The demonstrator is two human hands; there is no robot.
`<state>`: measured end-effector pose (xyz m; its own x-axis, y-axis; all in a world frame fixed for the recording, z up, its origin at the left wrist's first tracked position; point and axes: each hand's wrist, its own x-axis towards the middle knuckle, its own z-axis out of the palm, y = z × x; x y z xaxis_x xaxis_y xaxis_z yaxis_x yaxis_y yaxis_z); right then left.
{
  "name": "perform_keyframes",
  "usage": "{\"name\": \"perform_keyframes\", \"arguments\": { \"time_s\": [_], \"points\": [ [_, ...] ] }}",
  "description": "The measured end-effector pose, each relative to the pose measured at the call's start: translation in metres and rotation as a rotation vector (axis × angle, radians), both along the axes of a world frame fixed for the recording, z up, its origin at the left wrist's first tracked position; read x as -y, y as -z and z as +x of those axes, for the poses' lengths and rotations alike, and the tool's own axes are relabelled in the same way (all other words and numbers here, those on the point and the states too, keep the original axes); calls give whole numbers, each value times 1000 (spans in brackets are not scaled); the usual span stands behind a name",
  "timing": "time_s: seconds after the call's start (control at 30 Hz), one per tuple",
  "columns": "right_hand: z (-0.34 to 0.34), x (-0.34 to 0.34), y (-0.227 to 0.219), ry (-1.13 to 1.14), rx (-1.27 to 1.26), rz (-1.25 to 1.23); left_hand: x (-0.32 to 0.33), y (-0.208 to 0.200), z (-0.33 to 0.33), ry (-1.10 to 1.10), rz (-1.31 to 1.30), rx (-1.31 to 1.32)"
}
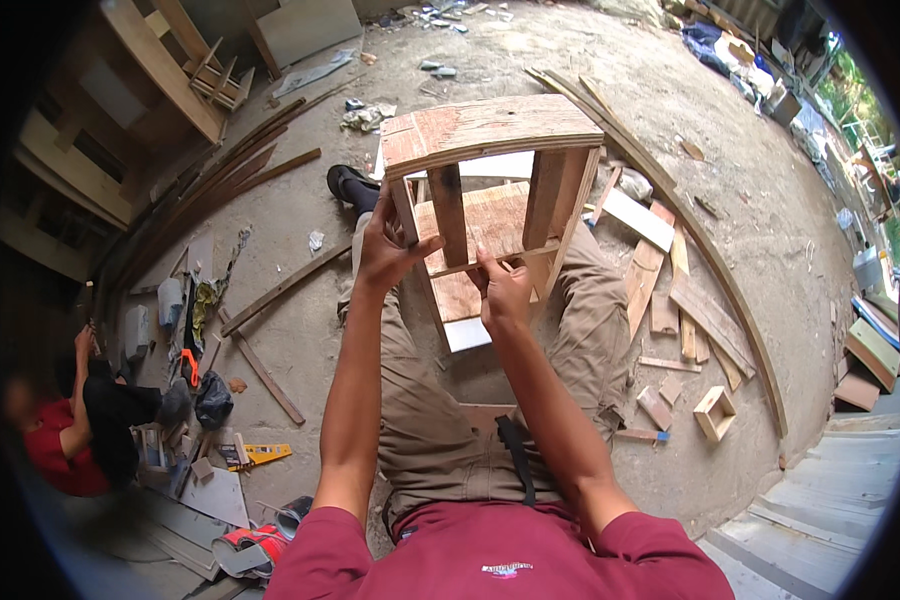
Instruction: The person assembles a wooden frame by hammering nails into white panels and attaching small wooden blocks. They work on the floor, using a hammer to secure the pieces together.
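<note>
A wooden box frame (490,132) stands upright between my knees, with a broad plywood panel on top and upright slats inside. My left hand (388,252) is closed round the frame's left side, its thumb stretched toward the inside. Across the open front runs a thin wooden strip (542,251); I cannot tell whether it is fastened. My right hand (508,290) pinches this strip near its middle, fingertips partly hidden behind it. Lower down inside the frame, a rough plywood board (500,215) shows.
Planks (705,310) and a small open wooden box (714,413) lie to my right. A long curved-looking batten (710,250) stretches beyond them. At left are a yellow handsaw (260,455), scraps and a seated person (75,440) in red. Wooden furniture (160,70) stands far left.
</note>
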<state>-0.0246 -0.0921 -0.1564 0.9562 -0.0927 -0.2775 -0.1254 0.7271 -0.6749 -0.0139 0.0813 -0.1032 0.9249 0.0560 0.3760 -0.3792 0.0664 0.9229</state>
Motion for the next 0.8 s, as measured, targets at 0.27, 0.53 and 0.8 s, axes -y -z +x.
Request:
{"name": "perform_keyframes", "arguments": {
  "time_s": [0.27, 0.53, 0.8],
  "points": [
    [-14, -11, 24, -109, 26, -121, -31, 38, -15, -45, -44, -254],
    [-42, 39, 7, -296, 13, -180, -17, 47, -55, -88, 109, -302],
    [-71, 93, -7, -546, -89, -267, 37, 65, -108, -418, 62, -120]
  ]
}}
